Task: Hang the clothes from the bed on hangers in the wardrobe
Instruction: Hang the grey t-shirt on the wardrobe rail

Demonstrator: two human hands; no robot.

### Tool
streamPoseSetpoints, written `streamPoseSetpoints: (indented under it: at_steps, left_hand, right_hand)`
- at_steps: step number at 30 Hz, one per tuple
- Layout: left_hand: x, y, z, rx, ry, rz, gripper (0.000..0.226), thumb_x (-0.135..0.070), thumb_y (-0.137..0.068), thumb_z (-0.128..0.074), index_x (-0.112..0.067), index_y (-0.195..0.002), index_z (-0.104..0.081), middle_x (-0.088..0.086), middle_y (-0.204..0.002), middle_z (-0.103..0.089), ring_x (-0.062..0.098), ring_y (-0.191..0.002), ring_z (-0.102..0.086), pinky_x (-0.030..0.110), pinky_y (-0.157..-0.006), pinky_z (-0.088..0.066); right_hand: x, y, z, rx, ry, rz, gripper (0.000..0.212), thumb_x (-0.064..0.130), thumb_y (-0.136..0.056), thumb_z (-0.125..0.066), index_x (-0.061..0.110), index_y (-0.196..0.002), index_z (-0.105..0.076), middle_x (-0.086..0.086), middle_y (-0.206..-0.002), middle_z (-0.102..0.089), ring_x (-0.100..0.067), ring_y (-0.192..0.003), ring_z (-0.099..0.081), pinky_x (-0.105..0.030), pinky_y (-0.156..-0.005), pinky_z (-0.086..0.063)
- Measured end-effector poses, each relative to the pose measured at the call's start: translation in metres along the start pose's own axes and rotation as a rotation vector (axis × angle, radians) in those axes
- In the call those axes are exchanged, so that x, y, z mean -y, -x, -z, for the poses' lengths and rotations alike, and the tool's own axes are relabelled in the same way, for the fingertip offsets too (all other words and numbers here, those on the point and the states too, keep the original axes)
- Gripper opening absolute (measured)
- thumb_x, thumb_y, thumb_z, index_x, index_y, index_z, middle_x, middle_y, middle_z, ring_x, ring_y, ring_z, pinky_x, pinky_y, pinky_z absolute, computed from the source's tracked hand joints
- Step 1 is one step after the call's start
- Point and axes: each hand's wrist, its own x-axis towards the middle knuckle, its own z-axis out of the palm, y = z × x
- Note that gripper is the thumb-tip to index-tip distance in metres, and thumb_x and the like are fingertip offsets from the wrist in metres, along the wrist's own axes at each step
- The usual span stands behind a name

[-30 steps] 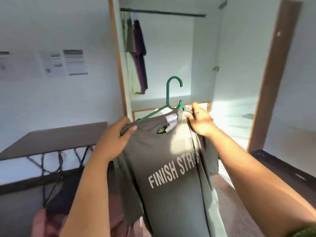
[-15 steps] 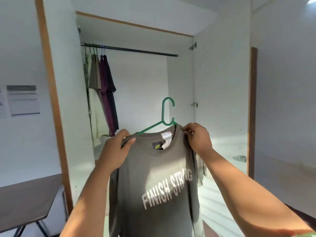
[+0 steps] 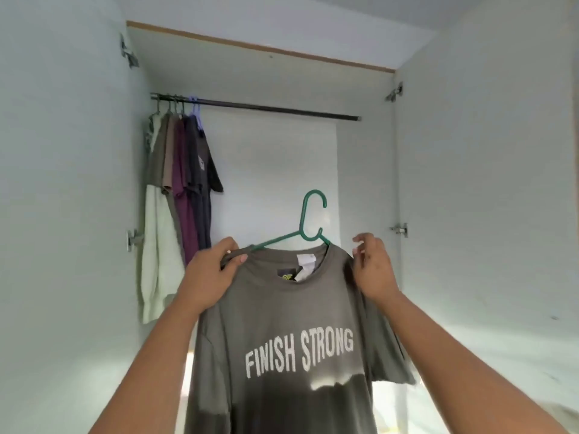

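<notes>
Far left, four soft T-shirts (image 3: 185, 183) hang bunched on the dark metal rail (image 3: 266, 108). The left hand (image 3: 209, 277) pinches the olive cotton "FINISH STRONG" T-shirt (image 3: 291, 339) at its shoulder over the thin green plastic hanger (image 3: 308, 225) — probably steadying it. The right hand (image 3: 374, 270) grasps the other shoulder, held up below the rail.

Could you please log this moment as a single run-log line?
stage: shirt on hanger, not yet on rail | left hand: grips shirt shoulder | right hand: at other shoulder | hanger: below rail
</notes>
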Motion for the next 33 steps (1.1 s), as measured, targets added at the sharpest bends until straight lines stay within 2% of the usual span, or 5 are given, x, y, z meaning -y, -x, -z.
streamPoseSetpoints:
  at_steps: [8,15,18,24,33]
  left_hand:
    - [0.054,-0.095,-0.041,-0.275,-0.081,0.112,0.025,-0.025,-0.095,-0.058,-0.011,-0.078,-0.047,-0.003,-0.060,-0.050,0.011,-0.058,-0.047,0.019,-0.053,-0.033]
    - [0.139,-0.184,-0.031,-0.407,-0.172,0.067,0.026,-0.028,-0.093,-0.060,-0.014,-0.076,-0.046,-0.006,-0.059,-0.046,0.010,-0.057,-0.042,0.026,-0.053,-0.031]
    - [0.180,-0.217,-0.026,-0.429,-0.143,0.053,0.024,-0.030,-0.093,-0.061,-0.013,-0.079,-0.053,-0.004,-0.062,-0.051,0.013,-0.059,-0.044,0.030,-0.058,-0.036]
    - [0.244,-0.272,-0.025,-0.314,-0.331,0.105,0.029,-0.045,-0.091,-0.057,-0.022,-0.077,-0.050,-0.005,-0.066,-0.055,0.018,-0.070,-0.053,0.032,-0.066,-0.042]
    - [0.283,-0.365,-0.075,0.011,-0.721,0.092,0.032,-0.036,-0.102,-0.040,-0.023,-0.072,-0.038,-0.003,-0.069,-0.049,0.020,-0.069,-0.048,0.034,-0.060,-0.032]
  right_hand:
    - [0.000,-0.096,-0.154,0.291,-0.144,0.145,0.050,0.043,-0.090,-0.060,0.019,-0.131,-0.044,-0.005,-0.121,-0.044,-0.021,-0.112,-0.045,-0.032,-0.099,-0.037]
    - [0.004,-0.212,-0.270,-0.162,-0.136,-0.122,0.042,0.038,-0.098,-0.045,0.020,-0.135,-0.041,-0.014,-0.137,-0.031,-0.036,-0.123,-0.033,-0.053,-0.094,-0.038]
    - [-0.022,-0.266,-0.316,-0.017,-0.324,-0.243,0.037,0.038,-0.100,-0.041,0.028,-0.135,-0.042,-0.013,-0.140,-0.031,-0.035,-0.127,-0.034,-0.047,-0.101,-0.033]
    - [-0.057,-0.324,-0.400,0.068,-0.467,-0.068,0.019,0.021,-0.098,-0.052,0.006,-0.106,-0.061,-0.019,-0.102,-0.053,-0.029,-0.090,-0.054,-0.020,-0.068,-0.036]
    - [-0.086,-0.381,-0.501,0.134,-0.355,0.055,0.023,0.022,-0.099,-0.049,0.002,-0.096,-0.060,-0.025,-0.091,-0.057,-0.031,-0.076,-0.052,-0.029,-0.059,-0.025]
